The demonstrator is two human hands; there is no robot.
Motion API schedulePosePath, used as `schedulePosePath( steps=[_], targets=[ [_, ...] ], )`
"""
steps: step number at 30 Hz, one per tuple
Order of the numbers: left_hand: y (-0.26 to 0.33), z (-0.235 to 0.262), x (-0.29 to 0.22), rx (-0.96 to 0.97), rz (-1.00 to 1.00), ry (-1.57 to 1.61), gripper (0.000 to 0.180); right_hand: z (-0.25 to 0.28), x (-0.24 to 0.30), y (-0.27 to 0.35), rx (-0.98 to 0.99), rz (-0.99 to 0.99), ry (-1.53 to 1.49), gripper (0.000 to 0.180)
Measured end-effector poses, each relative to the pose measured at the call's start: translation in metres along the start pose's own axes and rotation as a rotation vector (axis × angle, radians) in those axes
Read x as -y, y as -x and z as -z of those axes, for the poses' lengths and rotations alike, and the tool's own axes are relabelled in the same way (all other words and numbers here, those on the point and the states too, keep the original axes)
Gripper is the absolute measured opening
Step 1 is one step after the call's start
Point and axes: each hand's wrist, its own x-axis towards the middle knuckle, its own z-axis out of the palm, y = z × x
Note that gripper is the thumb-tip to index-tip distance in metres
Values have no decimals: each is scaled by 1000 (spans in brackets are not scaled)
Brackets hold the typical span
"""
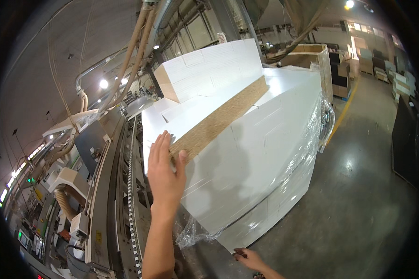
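Note:
My left hand (165, 162) is at the near end of a long bare chipboard strip (223, 116), which runs across a large white stack of boards (265, 139). Its fingers are stretched out and the thumb stands apart, with the strip's end between them. Low in the view, my right hand (250, 258) has its fingers curled at the bottom corner of the white stack. What they hold, if anything, is hidden. A smaller white stack (214, 67) with a brown end sits behind the strip. Clear stretch film (307, 139) hangs round the big stack's right side and lower edge.
A long machine with a track (132, 200) runs along the left, with hoses (64, 202) and a grey panel (91, 144). Grey floor (358, 204) with a yellow line (343, 116) lies to the right. A dark board (406, 139) stands at the far right.

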Motion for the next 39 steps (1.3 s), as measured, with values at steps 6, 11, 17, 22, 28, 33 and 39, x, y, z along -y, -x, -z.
schedulePosePath(
  steps=[6, 11, 17, 22, 28, 33, 39],
  targets=[
    [-10, -4, -17, -88, 61, -44, 20, 31, -11, 4, -40, -5, -19, 41],
    [-8, 22, -16, -84, -63, -143, 16, 2, 10, -12, 107, -66, -71, 42],
    [32, 99, -14, -151, -149, -193, 18, -10, 146, -30, 338, 277, -477, 44],
    [116, 242, -3, -166, -88, -251, 15, -30, 308, -17, 543, 517, -653, 85],
    [267, 393, -13, -405, 329, -262, 43, -91, 376, 8, 715, 690, -643, 129],
    [441, 479, -64, -655, 1095, 785, 98, -167, 267, 41, 679, 509, -694, 103],
    [599, 495, -144, -1011, 1558, 401, 68, -292, 131, 102, 771, 29, -487, 67]
  ],
)
